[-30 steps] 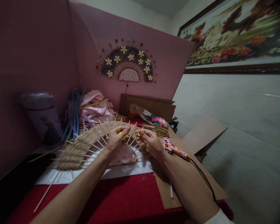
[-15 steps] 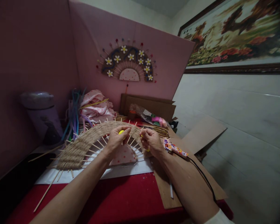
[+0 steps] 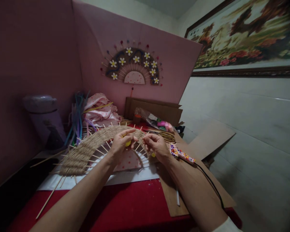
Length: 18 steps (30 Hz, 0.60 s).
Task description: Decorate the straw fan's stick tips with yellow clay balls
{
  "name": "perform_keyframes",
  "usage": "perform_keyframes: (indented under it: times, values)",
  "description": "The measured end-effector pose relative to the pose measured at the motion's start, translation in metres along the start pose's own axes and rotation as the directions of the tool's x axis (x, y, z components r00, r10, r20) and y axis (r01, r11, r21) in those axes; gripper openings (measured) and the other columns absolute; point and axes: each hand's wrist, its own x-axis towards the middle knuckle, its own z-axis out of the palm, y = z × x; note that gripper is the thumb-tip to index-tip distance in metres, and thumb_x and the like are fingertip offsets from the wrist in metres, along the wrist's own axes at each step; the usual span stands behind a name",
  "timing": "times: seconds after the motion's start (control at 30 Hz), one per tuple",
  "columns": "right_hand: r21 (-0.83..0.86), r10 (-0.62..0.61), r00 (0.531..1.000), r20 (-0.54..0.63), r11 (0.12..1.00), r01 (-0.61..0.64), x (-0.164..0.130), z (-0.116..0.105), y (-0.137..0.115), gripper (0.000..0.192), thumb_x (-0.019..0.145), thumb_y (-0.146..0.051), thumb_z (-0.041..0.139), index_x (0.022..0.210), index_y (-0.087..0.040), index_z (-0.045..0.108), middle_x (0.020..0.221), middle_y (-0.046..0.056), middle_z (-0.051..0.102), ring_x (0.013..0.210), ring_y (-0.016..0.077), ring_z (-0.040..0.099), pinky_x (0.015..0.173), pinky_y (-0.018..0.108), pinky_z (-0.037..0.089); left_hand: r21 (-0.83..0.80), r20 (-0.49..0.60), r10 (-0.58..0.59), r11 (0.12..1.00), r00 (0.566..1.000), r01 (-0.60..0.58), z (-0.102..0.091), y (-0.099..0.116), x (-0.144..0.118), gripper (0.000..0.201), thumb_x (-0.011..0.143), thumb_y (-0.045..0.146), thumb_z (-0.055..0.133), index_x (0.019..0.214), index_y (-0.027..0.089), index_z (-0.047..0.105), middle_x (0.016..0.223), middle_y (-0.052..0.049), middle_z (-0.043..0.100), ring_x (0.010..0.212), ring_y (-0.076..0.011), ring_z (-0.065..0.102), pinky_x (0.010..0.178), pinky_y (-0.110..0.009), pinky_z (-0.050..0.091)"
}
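My left hand (image 3: 119, 145) is closed around a yellow lump (image 3: 128, 143) that looks like modelling clay, with thumb and fingers curled over it. Across a small gap, my right hand (image 3: 157, 148) has its thumb and forefinger pinched together. A smaller yellow piece (image 3: 153, 155) shows under its curled fingers. What its fingertips pinch is too small to make out. Both hands hover over a fan-shaped panel (image 3: 78, 158) woven from brown cord on thin sticks. At its centre lies a pink dotted half-circle (image 3: 129, 162), partly behind my left hand.
A flower-patterned glue gun (image 3: 181, 153) lies on cardboard (image 3: 170, 196) at right, its black cable trailing forward. Behind the panel are pink dotted cloth (image 3: 102, 111), coloured pipe cleaners (image 3: 78, 112) and a purple tumbler (image 3: 45, 124). A finished flowered fan (image 3: 135, 61) hangs on the pink board.
My left fingers have loosened and spread slightly, showing more of the yellow lump lower in the hand. My right fingertips have shifted slightly left, and the yellow piece beneath them shows more clearly.
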Motion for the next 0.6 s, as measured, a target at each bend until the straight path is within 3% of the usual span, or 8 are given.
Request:
perform_keyframes:
  times: [0.13, 0.2, 0.27, 0.37, 0.53, 0.6]
  values:
    - [0.070, 0.013, 1.000, -0.005, 0.997, -0.013, -0.0006, -0.0007, -0.0007, 0.038, 0.068, -0.047, 0.074, 0.063, -0.018, 0.051, 0.042, -0.009, 0.046, 0.027, 0.0026, 0.032, 0.026, 0.014, 0.023, -0.020, 0.012, 0.017, 1.000, 1.000, -0.016, -0.0007, -0.0011, 0.0006, 0.037, 0.068, 0.028, 0.070, 0.100, 0.012, 0.062, 0.054, 0.004, 0.055, 0.038, -0.0046, 0.042, 0.037, -0.017, 0.023]
    - [0.090, 0.001, 0.999, -0.033, 0.996, 0.002, -0.0003, 0.0002, -0.0018, 0.037, 0.070, -0.049, 0.072, 0.065, -0.017, 0.052, 0.045, -0.008, 0.049, 0.028, 0.0028, 0.034, 0.026, 0.014, 0.024, -0.029, -0.005, 0.027, 0.999, 1.000, -0.027, -0.0005, -0.0004, 0.0011, 0.036, 0.071, 0.037, 0.069, 0.096, 0.012, 0.063, 0.053, 0.004, 0.052, 0.038, -0.0047, 0.041, 0.037, -0.017, 0.024]
    - [0.084, -0.028, 0.998, -0.063, 0.996, 0.033, 0.0002, 0.0015, -0.0028, 0.032, 0.069, -0.045, 0.074, 0.072, -0.017, 0.059, 0.053, -0.005, 0.056, 0.036, 0.0052, 0.046, 0.029, 0.015, 0.033, -0.050, -0.016, 0.040, 0.998, 0.999, -0.041, -0.0007, 0.0005, 0.0017, 0.038, 0.074, 0.043, 0.066, 0.096, 0.012, 0.063, 0.055, 0.002, 0.054, 0.042, -0.0062, 0.045, 0.038, -0.018, 0.028]
    - [0.063, -0.051, 0.996, -0.074, 0.996, 0.056, 0.0003, 0.0022, -0.0032, 0.033, 0.064, -0.037, 0.079, 0.084, -0.016, 0.065, 0.064, -0.002, 0.063, 0.049, 0.0090, 0.058, 0.039, 0.017, 0.045, -0.077, -0.003, 0.048, 0.996, 0.999, -0.048, -0.0019, 0.0011, 0.0022, 0.037, 0.072, 0.038, 0.068, 0.099, 0.013, 0.062, 0.064, 0.000, 0.059, 0.050, -0.0086, 0.053, 0.043, -0.019, 0.036]
    - [0.066, 0.002, 0.999, -0.050, 0.998, 0.001, -0.0012, 0.0008, -0.0029, 0.037, 0.074, -0.051, 0.066, 0.071, -0.015, 0.062, 0.046, -0.005, 0.053, 0.027, 0.0033, 0.038, 0.025, 0.014, 0.027, -0.040, -0.016, 0.023, 0.999, 1.000, -0.023, -0.0028, 0.0003, 0.0014, 0.038, 0.065, 0.027, 0.074, 0.098, 0.014, 0.060, 0.069, 0.000, 0.063, 0.060, -0.0121, 0.060, 0.053, -0.022, 0.045]
    - [0.083, -0.010, 0.998, -0.055, 0.996, 0.015, -0.0013, 0.0014, -0.0037, 0.034, 0.074, -0.049, 0.068, 0.073, -0.016, 0.062, 0.050, -0.004, 0.056, 0.031, 0.0042, 0.043, 0.026, 0.014, 0.029, -0.003, -0.016, 0.020, 1.000, 1.000, -0.020, -0.0027, -0.0004, 0.0014, 0.032, 0.064, 0.024, 0.071, 0.093, 0.014, 0.062, 0.060, 0.001, 0.061, 0.054, -0.0123, 0.058, 0.050, -0.023, 0.044]
